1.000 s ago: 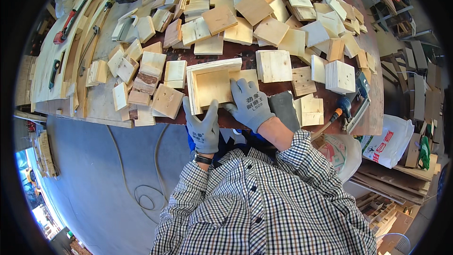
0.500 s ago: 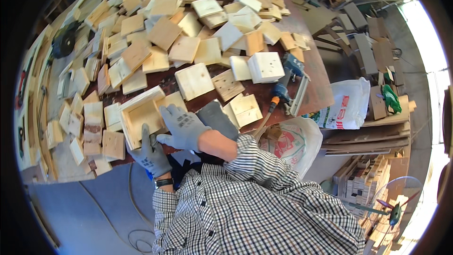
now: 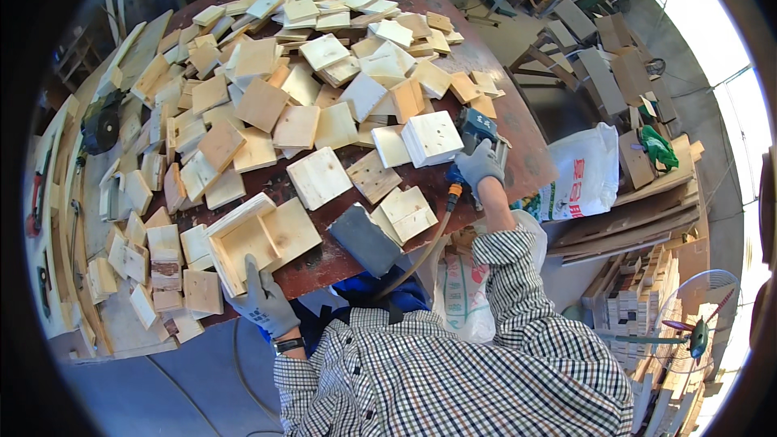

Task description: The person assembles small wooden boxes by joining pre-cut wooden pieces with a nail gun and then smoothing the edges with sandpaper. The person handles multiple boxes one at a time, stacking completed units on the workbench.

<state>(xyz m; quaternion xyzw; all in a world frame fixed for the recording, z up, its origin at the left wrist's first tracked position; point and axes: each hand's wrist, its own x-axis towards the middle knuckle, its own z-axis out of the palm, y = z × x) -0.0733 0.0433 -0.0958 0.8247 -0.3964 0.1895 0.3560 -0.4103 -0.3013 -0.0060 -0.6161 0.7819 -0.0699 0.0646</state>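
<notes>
My left hand [image 3: 265, 304] wears a grey glove and closes on the near corner of an open wooden box frame [image 3: 242, 249]. One finger reaches inside the frame; its other fingers are partly hidden below. A loose square board [image 3: 293, 235] adjoins the frame's right side. My right hand [image 3: 481, 165], also gloved, is wrapped round the handle of a blue pneumatic nail gun [image 3: 476, 123] lying at the table's right side. From the gun an air hose [image 3: 429, 255] with an orange fitting runs toward me. A dark grey block [image 3: 365, 239] lies between my hands.
Many small wooden boards [image 3: 263, 105] are heaped across the dark red table [image 3: 530, 163]. A stack of square boards [image 3: 431, 138] stands beside the gun. White sacks [image 3: 579, 174] sit off the right edge, near a fan [image 3: 698, 338]. A black tool [image 3: 101, 125] lies far left.
My right hand has left the box frame, moved right and taken hold of the nail gun. My left hand stays at the frame's near corner. The view has shifted slightly.
</notes>
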